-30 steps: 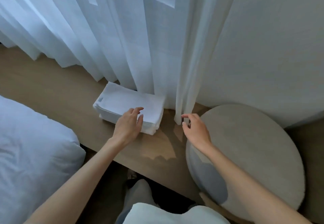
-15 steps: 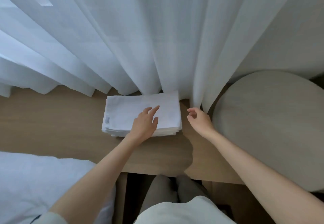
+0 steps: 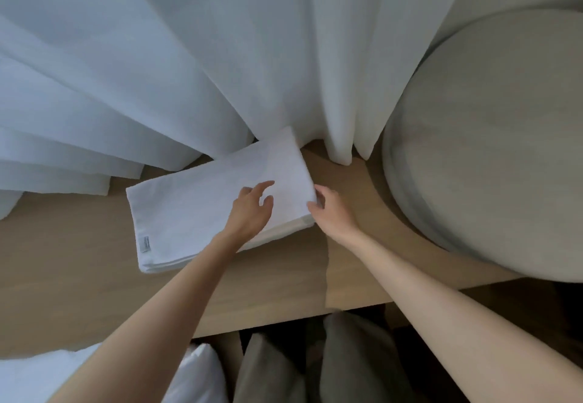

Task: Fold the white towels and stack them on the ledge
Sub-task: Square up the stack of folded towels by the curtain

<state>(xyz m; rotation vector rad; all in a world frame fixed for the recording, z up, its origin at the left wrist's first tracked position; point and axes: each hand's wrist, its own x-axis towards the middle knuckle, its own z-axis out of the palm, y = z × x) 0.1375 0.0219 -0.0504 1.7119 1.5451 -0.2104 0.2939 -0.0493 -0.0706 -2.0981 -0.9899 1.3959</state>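
Note:
A stack of folded white towels (image 3: 202, 207) lies on the wooden ledge (image 3: 79, 276), its far end under the curtain hem. A small label shows at its near left corner. My left hand (image 3: 250, 210) rests flat on top of the stack, fingers spread and relaxed. My right hand (image 3: 331, 210) touches the stack's right end, its fingertips against the corner of the top towel; whether it pinches the cloth is not visible.
White sheer curtains (image 3: 220, 71) hang down to the ledge behind the towels. A round beige cushion (image 3: 489, 150) sits on the ledge at the right. A white pillow (image 3: 195, 377) and my legs are below the ledge's front edge.
My right hand has moved left from the bare ledge to the stack's right end. The view has tilted further down, and the stack now looks turned at an angle.

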